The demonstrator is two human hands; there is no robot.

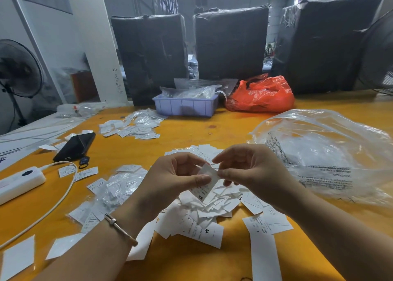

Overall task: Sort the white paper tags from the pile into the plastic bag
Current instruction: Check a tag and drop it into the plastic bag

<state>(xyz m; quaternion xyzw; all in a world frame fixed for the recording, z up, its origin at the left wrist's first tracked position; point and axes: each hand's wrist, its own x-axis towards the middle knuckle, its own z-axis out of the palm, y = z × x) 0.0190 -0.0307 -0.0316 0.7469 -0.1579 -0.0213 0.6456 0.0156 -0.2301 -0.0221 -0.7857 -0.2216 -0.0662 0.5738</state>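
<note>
Both hands meet above a loose pile of white paper tags (204, 214) on the orange table. My left hand (170, 178) pinches a white tag (207, 185) printed "XS" between thumb and fingers. My right hand (248, 168) grips the same tag's upper edge with its fingertips. A large clear plastic bag (323, 151) with printed warning text lies crumpled to the right of my hands, a short way from them. Its opening is not clearly visible.
Small clear bags with tags (114, 187) lie left of the pile, more tags (131, 127) farther back. A black phone (74, 144), white power bank (19, 182) and cable (63, 195) sit at left. A blue tray (185, 106) and red bag (261, 95) stand behind.
</note>
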